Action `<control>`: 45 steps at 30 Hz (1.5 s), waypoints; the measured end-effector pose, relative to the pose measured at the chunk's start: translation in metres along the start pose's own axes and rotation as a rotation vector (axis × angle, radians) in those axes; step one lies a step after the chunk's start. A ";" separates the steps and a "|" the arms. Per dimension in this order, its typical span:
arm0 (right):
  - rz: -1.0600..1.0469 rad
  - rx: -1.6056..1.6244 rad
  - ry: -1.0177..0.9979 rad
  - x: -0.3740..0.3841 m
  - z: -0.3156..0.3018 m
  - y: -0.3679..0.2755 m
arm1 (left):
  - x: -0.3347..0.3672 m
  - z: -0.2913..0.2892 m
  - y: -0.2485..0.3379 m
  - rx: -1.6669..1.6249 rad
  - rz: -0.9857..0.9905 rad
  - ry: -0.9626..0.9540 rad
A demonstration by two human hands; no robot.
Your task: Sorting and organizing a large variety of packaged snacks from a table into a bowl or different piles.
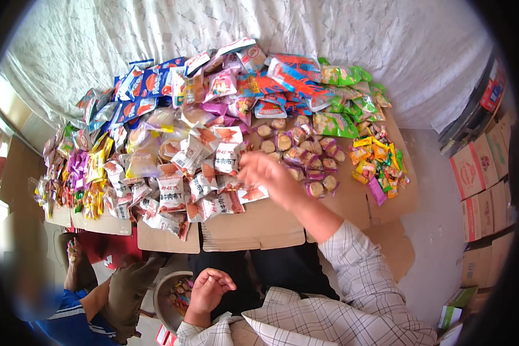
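My right hand [271, 179] reaches over the cardboard-topped table, its fingers stretched to the left and apart, slightly blurred. Nothing shows in its grip. Below its fingertips lies a white and red snack packet [252, 194], at the edge of a heap of similar white packets [170, 193]. Just beyond the hand and to its right are small round biscuits in clear purple-edged wrappers [315, 188]. Above my lap, away from the table, my left hand [210, 290] has its fingers loosely curled in, and no object is visible in them.
Blue bags [155, 82], red-blue bags [297, 81] and green bags [334, 124] are piled at the back. Small bright candies [380, 153] lie right, with cardboard boxes [484, 161] beyond. Left of my legs stands a tub [162, 294] of packets, beside a person in blue [78, 317].
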State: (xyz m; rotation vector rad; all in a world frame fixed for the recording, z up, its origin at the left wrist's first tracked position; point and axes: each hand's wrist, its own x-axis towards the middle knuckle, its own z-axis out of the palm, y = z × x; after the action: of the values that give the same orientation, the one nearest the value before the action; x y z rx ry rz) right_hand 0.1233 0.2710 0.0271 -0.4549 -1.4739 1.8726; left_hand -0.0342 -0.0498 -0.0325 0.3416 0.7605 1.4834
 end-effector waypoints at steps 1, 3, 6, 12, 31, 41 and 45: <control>-0.056 -0.065 -0.057 -0.019 0.016 0.012 | 0.000 -0.003 0.001 -0.008 -0.014 -0.036; -0.072 -0.385 -0.126 -0.053 0.035 -0.008 | 0.000 -0.005 0.003 -0.014 -0.032 -0.068; -0.184 -0.754 -0.177 -0.078 0.033 -0.023 | 0.000 -0.005 0.005 0.000 -0.041 -0.068; -0.287 -0.751 0.477 -0.053 -0.077 -0.051 | 0.001 -0.005 0.004 0.015 -0.023 -0.059; -0.015 -1.833 0.739 0.047 -0.240 -0.053 | 0.009 0.005 -0.002 -0.005 -0.086 -0.007; -0.187 -0.706 1.007 0.042 -0.259 -0.087 | 0.019 0.006 0.003 -0.048 -0.133 -0.008; -0.455 -0.404 0.959 0.080 -0.238 -0.096 | 0.017 0.007 0.004 -0.084 -0.132 -0.018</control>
State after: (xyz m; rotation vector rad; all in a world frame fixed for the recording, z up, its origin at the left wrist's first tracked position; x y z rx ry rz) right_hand 0.2523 0.5047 0.0604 -0.9462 -1.1176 0.7764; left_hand -0.0347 -0.0312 -0.0291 0.2361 0.6915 1.3814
